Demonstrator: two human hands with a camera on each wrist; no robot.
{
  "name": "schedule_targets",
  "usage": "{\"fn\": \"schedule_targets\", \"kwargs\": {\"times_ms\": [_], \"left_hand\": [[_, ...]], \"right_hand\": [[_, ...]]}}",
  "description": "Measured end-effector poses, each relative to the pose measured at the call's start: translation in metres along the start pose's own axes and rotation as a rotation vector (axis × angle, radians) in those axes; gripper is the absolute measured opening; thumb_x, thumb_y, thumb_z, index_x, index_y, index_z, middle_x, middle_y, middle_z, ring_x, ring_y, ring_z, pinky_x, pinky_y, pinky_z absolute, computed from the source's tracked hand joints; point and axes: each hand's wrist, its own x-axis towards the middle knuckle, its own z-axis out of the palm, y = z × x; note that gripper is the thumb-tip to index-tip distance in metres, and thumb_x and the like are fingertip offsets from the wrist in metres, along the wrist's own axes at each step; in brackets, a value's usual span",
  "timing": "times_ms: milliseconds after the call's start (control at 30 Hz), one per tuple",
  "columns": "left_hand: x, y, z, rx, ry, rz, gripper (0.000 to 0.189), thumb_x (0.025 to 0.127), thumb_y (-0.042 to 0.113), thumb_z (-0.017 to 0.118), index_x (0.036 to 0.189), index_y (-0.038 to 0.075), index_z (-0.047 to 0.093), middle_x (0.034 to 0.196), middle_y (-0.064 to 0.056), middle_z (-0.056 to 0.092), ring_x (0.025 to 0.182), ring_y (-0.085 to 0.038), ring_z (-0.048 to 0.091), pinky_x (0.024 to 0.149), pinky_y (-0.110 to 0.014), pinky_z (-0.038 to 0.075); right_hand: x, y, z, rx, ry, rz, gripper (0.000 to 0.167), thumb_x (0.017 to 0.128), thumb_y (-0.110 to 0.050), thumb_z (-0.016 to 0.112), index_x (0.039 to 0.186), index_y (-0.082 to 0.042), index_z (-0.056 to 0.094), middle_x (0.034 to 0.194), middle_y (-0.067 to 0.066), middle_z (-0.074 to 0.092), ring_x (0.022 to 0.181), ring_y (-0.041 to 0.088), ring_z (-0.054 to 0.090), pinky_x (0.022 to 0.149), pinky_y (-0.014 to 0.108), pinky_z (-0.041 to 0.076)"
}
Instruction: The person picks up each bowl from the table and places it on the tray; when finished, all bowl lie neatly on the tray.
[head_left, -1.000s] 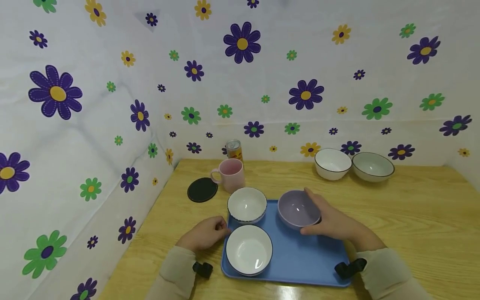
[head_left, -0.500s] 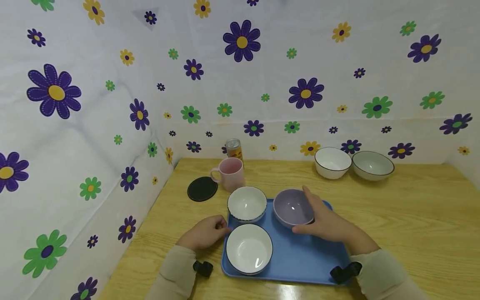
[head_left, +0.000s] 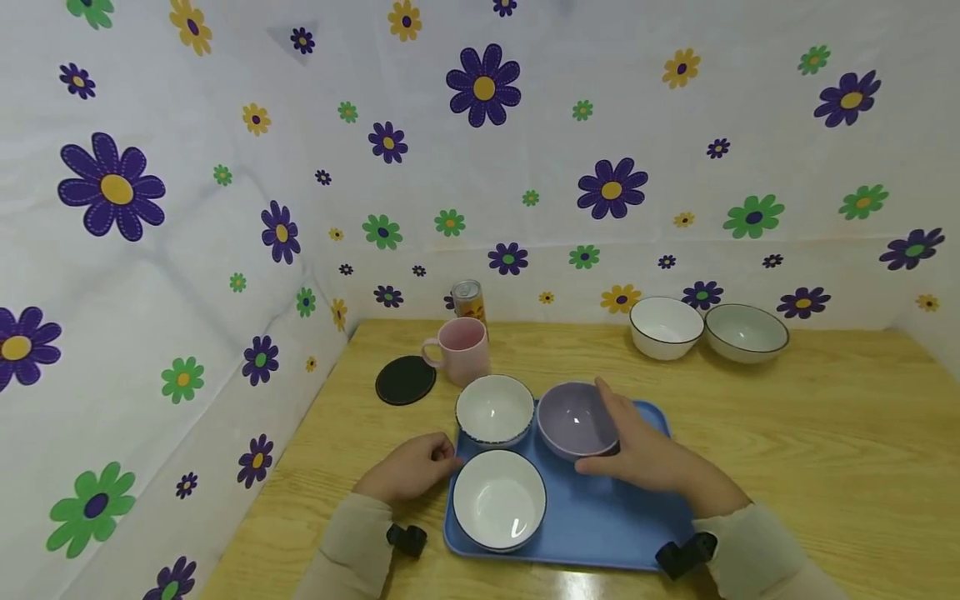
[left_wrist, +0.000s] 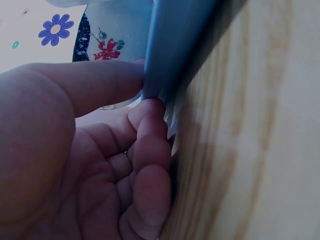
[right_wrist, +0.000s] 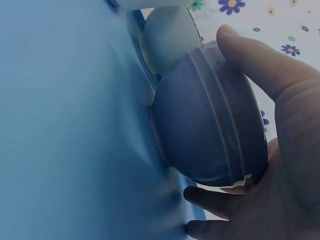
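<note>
My right hand [head_left: 645, 454] holds a purple bowl [head_left: 570, 417] on its right side, thumb and fingers spread round it. The bowl is upright at the back of a blue tray [head_left: 600, 529], beside a white bowl with a speckled rim [head_left: 492, 410]. In the right wrist view the purple bowl [right_wrist: 200, 120] has its base at the tray surface. A dark-rimmed white bowl [head_left: 498, 500] stands at the tray's front left. My left hand [head_left: 408, 468] is at the tray's left edge; in the left wrist view its thumb and curled fingers pinch the tray rim [left_wrist: 167, 45].
Behind the tray stand a pink mug [head_left: 465, 354] and a drink can [head_left: 469, 300], with a black round coaster [head_left: 406, 380] to their left. A white bowl [head_left: 666, 329] and a pale grey-green bowl [head_left: 746, 335] sit at the table's back right. A flower-printed cloth [head_left: 525, 167] hangs behind.
My right hand has moved the purple bowl to the left along the tray, up close to the speckled-rim white bowl. The left hand has stayed in place.
</note>
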Motion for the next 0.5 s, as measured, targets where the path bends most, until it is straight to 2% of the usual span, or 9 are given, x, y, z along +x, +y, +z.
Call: {"fn": "schedule_targets", "kwargs": {"times_ms": [167, 500], "left_hand": [[0.0022, 0.0002, -0.0011, 0.016, 0.019, 0.006, 0.022, 0.099, 0.034, 0.064, 0.09, 0.015, 0.061, 0.079, 0.002, 0.056, 0.074, -0.015, 0.052, 0.066, -0.032, 0.042], [0.0023, -0.0022, 0.0019, 0.006, 0.0, 0.004, 0.021, 0.1, 0.033, 0.063, 0.091, 0.014, 0.061, 0.08, 0.001, 0.056, 0.074, -0.015, 0.052, 0.066, -0.032, 0.043]], "right_hand": [[-0.0005, -0.0043, 0.0008, 0.016, 0.003, 0.002, 0.119, 0.084, -0.047, 0.08, 0.16, -0.002, -0.001, 0.155, 0.033, 0.017, 0.139, 0.052, 0.03, 0.104, 0.07, 0.033], [-0.0021, -0.0054, 0.008, -0.01, 0.028, -0.011, 0.119, 0.083, -0.05, 0.08, 0.16, -0.001, 0.003, 0.157, 0.033, 0.02, 0.14, 0.051, 0.032, 0.105, 0.069, 0.033]]}}
